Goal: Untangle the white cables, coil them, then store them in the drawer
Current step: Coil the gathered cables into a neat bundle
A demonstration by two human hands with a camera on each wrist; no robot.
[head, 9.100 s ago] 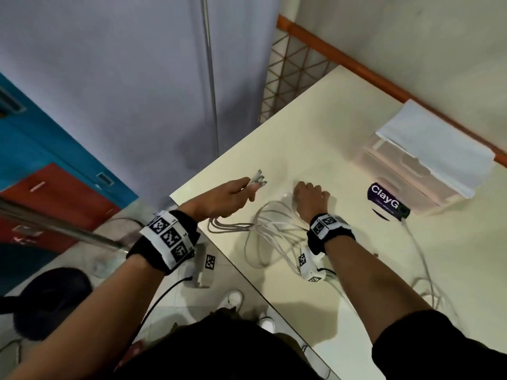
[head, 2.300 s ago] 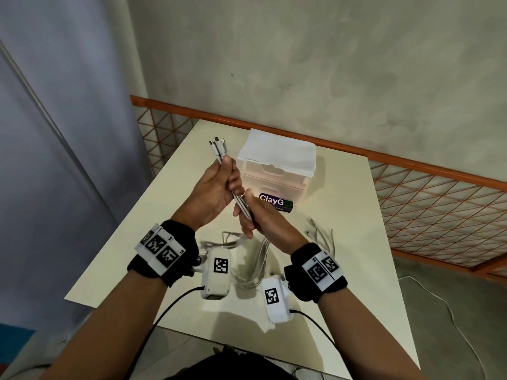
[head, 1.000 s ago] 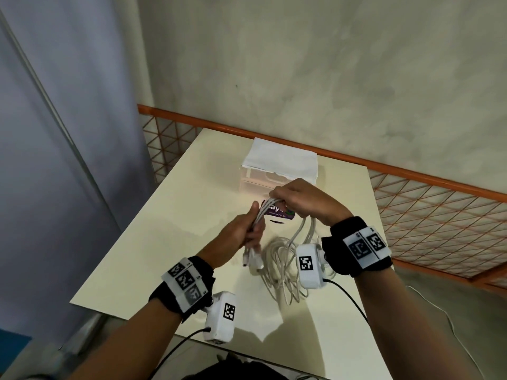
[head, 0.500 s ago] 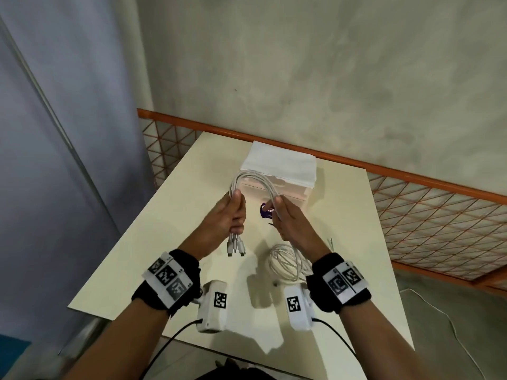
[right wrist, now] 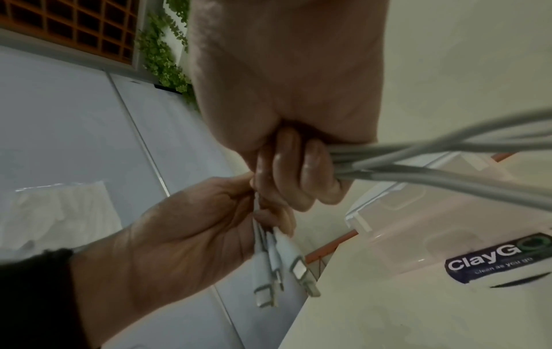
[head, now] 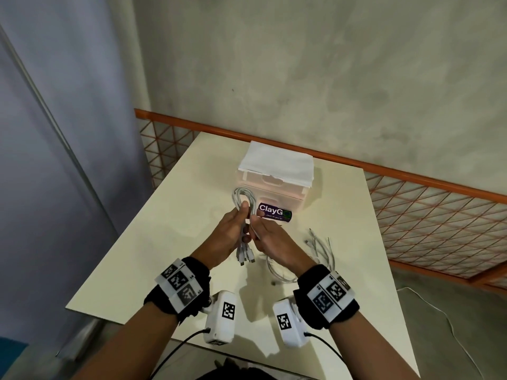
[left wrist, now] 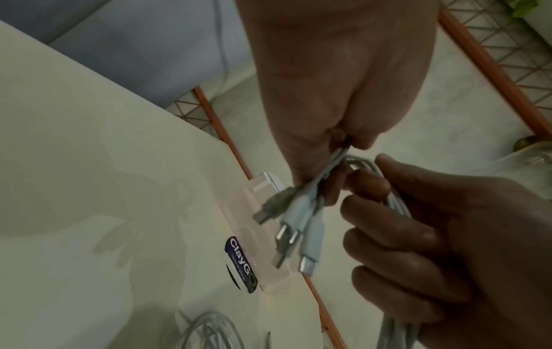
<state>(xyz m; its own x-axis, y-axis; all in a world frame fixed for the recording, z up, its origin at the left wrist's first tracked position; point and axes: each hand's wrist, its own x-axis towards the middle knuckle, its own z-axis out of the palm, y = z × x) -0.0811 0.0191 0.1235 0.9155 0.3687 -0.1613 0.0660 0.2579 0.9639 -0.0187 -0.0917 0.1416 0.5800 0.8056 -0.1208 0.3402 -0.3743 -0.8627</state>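
Observation:
Both hands hold a bundle of white cables above the table. My left hand grips the bundle just above its connectors, which hang down. My right hand grips the same strands beside it, folding a narrow loop that stands up over both fists. In the left wrist view the connectors dangle below my left hand, and my right hand curls round the strands. The right wrist view shows cable strands running from my right hand. The clear drawer box stands behind, its drawer closed.
A slack part of the cables lies coiled on the table under my right wrist, with loose cable ends to its right. A purple ClayGo label lies in front of the box. White folded cloth covers the box. An orange mesh rail borders the table.
The hands have come together, so the wide arch of cable between them has narrowed to a tight loop. The connectors still hang below my left hand.

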